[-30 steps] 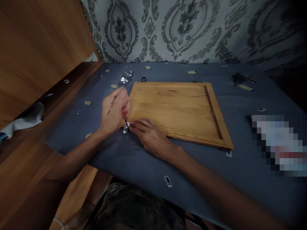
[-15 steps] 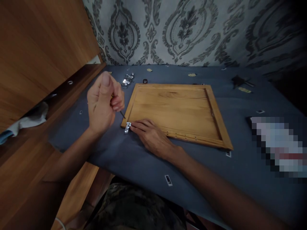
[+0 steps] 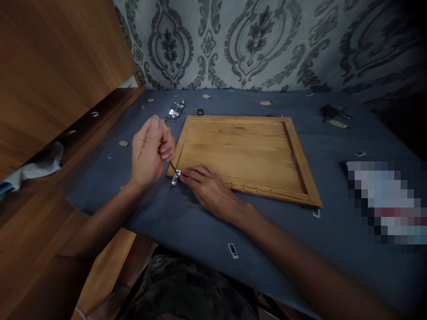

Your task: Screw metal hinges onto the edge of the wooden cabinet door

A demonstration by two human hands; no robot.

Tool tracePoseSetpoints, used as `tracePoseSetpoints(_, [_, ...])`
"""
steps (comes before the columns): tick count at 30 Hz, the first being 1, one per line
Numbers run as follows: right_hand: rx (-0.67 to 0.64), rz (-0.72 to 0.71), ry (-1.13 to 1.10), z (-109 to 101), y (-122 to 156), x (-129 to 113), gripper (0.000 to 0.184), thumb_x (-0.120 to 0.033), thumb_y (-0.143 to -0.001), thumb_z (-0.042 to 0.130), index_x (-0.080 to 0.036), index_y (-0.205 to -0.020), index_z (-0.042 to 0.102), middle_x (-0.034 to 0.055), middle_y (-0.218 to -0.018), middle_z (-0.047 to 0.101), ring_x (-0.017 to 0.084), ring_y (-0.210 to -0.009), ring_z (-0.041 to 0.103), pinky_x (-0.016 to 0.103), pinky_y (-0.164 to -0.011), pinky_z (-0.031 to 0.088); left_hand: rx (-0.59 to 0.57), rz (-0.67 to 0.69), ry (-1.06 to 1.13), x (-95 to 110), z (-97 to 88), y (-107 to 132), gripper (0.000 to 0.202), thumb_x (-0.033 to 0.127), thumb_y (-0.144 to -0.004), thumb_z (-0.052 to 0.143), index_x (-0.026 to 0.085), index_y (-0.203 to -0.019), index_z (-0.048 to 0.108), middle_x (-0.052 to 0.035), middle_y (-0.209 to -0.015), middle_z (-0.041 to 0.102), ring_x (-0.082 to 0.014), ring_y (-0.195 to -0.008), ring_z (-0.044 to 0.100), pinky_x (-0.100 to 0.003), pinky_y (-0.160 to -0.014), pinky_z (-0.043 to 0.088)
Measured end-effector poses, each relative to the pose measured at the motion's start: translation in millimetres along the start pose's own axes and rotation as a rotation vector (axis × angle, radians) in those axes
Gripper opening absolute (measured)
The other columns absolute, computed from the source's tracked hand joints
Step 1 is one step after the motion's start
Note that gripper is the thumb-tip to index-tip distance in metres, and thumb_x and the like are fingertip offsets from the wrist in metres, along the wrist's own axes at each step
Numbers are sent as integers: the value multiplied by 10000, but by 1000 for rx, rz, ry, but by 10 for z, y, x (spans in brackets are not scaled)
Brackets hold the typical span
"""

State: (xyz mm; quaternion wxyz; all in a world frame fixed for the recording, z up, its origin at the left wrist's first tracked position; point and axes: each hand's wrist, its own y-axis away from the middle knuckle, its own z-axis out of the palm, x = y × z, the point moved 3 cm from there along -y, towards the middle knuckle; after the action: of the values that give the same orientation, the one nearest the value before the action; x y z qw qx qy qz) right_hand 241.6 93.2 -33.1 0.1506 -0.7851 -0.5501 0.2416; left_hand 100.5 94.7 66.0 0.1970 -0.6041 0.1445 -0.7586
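Observation:
A wooden framed panel lies flat on the blue-grey cloth-covered table. At its near left corner sits a small metal bracket. My right hand rests flat on the panel's edge, its fingertips pressing on the bracket. My left hand is closed round a small screwdriver, whose dark tip points down onto the bracket.
More metal brackets lie in a heap at the back left of the table. Small labels and round yellow stickers are scattered over the cloth. A dark tool lies at the back right. A wooden cabinet stands at the left.
My left hand lifted the screwdriver away from the bracket, then brought it back down so its tip is at the bracket again. My right hand stayed on the bracket.

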Motion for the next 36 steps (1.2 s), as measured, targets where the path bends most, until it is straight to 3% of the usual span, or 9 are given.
tracePoseSetpoints(17, [-20,15,-2,-10,-1,-5,361,-84,-987,475,-160,-1291,653,113,-1257,703,260,-1164,603,464,-1007,494,-9,-1,-8,-45,-7,36,513,539,-851,724,188,-625,427,77,-504,290,-51,-405,254,-188,-392,231])
tracePoseSetpoints(26, [-24,12,-25,-6,-11,-3,339,-69,-967,518,-105,-1277,650,137,-1258,701,273,-1164,586,460,-1013,475,-68,29,-43,-73,9,77,500,512,-894,680,185,-636,403,77,-515,301,-46,-410,273,-178,-407,256])
tracePoseSetpoints(36, [-27,18,-35,5,-12,-4,358,-58,-961,504,-110,-1281,654,144,-1282,693,272,-1182,587,478,-1012,488,-60,-39,-10,-100,81,20,524,473,-826,724,195,-578,355,94,-467,232,-38,-379,179,-171,-358,183])
